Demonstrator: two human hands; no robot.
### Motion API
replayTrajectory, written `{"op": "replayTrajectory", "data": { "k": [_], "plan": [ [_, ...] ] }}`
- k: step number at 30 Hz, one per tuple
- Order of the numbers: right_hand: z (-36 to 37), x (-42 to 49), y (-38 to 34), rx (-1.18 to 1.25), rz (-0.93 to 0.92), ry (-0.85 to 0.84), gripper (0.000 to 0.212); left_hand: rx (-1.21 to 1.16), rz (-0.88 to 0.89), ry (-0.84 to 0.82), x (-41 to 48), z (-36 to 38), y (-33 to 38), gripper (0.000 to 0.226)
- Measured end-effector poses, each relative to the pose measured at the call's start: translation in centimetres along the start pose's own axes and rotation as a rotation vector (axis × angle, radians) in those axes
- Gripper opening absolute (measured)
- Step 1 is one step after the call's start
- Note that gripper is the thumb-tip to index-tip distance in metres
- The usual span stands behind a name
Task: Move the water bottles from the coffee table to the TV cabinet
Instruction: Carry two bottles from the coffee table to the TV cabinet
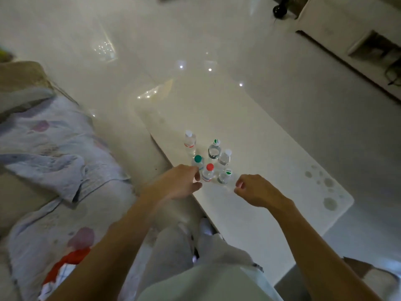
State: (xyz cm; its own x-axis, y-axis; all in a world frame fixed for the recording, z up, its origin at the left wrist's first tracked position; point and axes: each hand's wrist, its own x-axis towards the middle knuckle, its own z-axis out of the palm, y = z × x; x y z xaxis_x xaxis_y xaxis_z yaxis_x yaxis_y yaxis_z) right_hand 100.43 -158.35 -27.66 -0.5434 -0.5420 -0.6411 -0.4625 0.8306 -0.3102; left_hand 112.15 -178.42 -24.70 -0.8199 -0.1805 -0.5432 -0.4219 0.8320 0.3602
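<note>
green-capped bottle half hidden behind left grip, labels too blurred

Single head-worn view, looking forward and steeply down, coffee table close below

Over on the left, a sofa sits under a rumpled pale blanket with lilac blotches, and there's a red patch showing at its near end. The glossy white floor throws back spots of light. On the far side is a dark round object, too blurred to name. Near right, a brown cardboard box rests on the floor.
</note>
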Motion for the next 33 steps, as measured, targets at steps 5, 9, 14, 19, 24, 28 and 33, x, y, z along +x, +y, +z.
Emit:
{"op": "replayTrajectory", "data": {
  "k": [5,9,14,19,24,28,33],
  "plan": [
    [2.0,3.1,1.5,0.101,0.116,-0.012,0.04,-0.084,0.032,-0.027,4.5,2.8,-0.6,0.033],
    [4.5,6.4,2.3,0.219,0.2,0.015,0.043,-0.206,-0.006,-0.017,8.7,6.5,-2.2,0.043],
    [9.1,11.0,3.5,0.456,0.341,0.113,0.051,-0.45,-0.145,-0.02,13.7,11.6,-4.0,0.063],
    [14.2,16.1,5.2,0.575,0.438,0.184,0.068,-0.547,-0.12,-0.006,18.3,17.2,-5.8,0.079],
    [17.3,20.2,6.5,0.689,0.461,0.285,0.081,-0.464,-0.066,0.11,21.0,20.8,-6.8,0.081],
    [18.9,22.9,6.9,0.77,0.428,0.34,0.084,-0.371,-0.037,0.241,21.8,22.2,-6.9,0.07],
    [20.3,24.7,6.9,0.826,0.4,0.418,0.079,-0.323,0.008,0.296,22.7,23.9,-6.4,0.066]
  ]
}}
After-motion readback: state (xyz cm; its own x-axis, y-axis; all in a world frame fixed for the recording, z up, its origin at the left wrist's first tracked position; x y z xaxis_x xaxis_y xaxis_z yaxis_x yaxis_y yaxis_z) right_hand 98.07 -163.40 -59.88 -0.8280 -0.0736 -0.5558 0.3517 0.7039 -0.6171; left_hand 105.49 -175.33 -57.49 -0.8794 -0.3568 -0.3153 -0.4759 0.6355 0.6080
